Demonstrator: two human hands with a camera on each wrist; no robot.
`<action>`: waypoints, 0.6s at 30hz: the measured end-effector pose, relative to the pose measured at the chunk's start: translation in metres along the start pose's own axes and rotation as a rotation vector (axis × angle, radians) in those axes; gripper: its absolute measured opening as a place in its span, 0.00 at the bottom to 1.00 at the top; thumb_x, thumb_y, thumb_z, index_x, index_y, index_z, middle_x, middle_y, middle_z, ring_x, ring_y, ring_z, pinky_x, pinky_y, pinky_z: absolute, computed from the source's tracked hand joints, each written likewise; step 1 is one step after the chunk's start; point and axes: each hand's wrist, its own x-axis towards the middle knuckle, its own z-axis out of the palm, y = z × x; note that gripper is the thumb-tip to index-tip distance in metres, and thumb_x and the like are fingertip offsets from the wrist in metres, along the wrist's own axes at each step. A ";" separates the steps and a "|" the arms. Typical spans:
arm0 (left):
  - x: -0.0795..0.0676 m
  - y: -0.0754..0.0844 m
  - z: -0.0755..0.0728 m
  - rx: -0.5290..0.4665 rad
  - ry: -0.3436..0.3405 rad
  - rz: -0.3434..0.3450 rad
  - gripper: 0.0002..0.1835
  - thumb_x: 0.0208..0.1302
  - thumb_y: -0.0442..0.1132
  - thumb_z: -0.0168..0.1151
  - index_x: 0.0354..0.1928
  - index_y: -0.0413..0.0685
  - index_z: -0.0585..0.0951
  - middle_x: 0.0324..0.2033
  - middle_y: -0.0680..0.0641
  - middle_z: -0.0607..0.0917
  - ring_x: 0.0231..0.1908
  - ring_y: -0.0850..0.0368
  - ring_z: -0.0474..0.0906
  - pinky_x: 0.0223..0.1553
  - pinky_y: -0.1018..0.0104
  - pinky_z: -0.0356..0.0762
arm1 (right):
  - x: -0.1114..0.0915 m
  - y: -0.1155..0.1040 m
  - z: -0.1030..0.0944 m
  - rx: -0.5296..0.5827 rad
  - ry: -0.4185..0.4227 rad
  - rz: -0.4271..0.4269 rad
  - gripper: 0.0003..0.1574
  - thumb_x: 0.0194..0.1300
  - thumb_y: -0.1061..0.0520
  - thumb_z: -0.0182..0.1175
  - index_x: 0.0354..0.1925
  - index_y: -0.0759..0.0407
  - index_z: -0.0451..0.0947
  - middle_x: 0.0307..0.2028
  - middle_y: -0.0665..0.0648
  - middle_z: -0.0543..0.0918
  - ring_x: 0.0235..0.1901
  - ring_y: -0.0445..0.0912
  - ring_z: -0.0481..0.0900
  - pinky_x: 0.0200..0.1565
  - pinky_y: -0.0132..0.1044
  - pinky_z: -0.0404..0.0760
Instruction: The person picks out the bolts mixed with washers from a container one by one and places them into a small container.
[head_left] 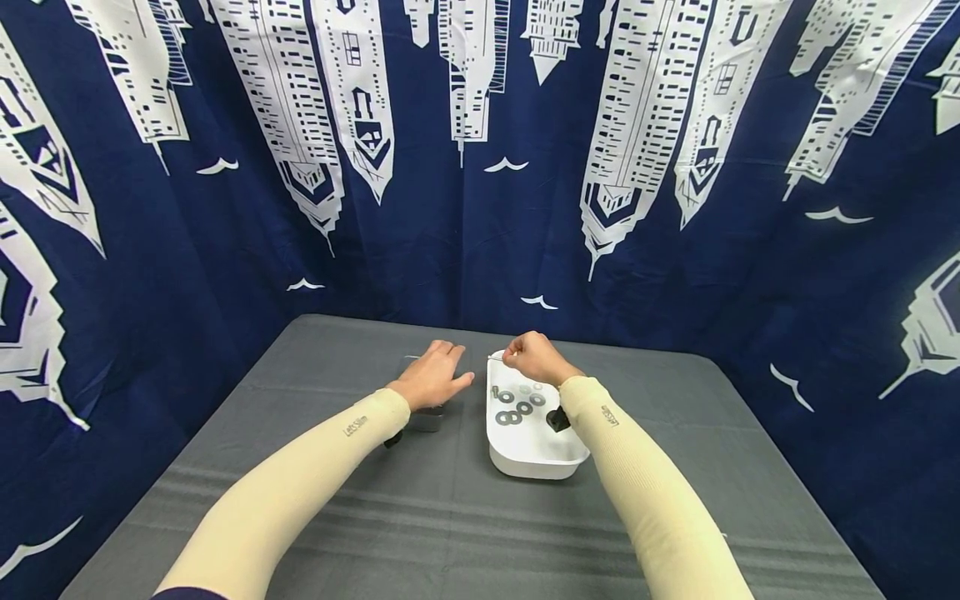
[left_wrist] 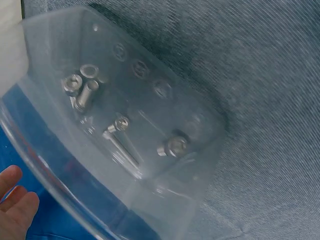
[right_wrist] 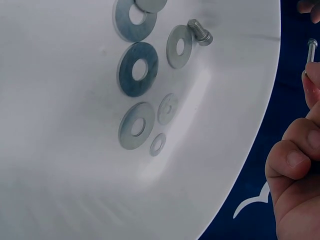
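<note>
My right hand [head_left: 538, 358] is above the far end of a white tray [head_left: 534, 468], pinching a thin metal screw [right_wrist: 312, 49] by its shank, its head sticking out. Several flat washers [right_wrist: 138, 69] of different sizes lie in that tray, along with one short bolt [right_wrist: 200, 33]. To the left, my left hand [head_left: 433, 379] is over a clear plastic box [head_left: 426, 422], fingers extended and holding nothing. Inside the box, the left wrist view shows a long screw [left_wrist: 124, 151], a socket-head bolt [left_wrist: 177, 146] and several other short bolts [left_wrist: 88, 94].
Grey cloth covers the table [head_left: 450, 517]. A dark blue curtain [head_left: 465, 250] with white building prints hangs behind the table and along both sides. The box and tray stand side by side with a narrow gap between them.
</note>
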 end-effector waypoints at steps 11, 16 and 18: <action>-0.004 -0.013 -0.005 0.082 0.020 -0.029 0.34 0.74 0.60 0.50 0.72 0.46 0.69 0.68 0.43 0.73 0.71 0.46 0.64 0.69 0.49 0.66 | 0.005 -0.009 0.003 -0.018 0.005 -0.024 0.09 0.62 0.60 0.61 0.31 0.60 0.87 0.28 0.51 0.85 0.28 0.43 0.76 0.32 0.34 0.73; -0.009 -0.021 -0.008 0.076 0.030 -0.046 0.33 0.74 0.59 0.51 0.72 0.47 0.70 0.68 0.43 0.73 0.71 0.45 0.64 0.69 0.46 0.65 | 0.007 -0.012 0.005 -0.028 0.001 -0.030 0.09 0.61 0.60 0.61 0.32 0.60 0.88 0.28 0.52 0.86 0.29 0.43 0.76 0.34 0.34 0.74; -0.010 -0.023 -0.008 0.079 0.038 -0.049 0.32 0.74 0.59 0.52 0.72 0.47 0.70 0.68 0.43 0.73 0.71 0.45 0.64 0.69 0.45 0.66 | 0.008 -0.014 0.006 -0.027 -0.002 -0.034 0.09 0.61 0.60 0.61 0.33 0.61 0.88 0.29 0.52 0.86 0.30 0.43 0.76 0.34 0.34 0.74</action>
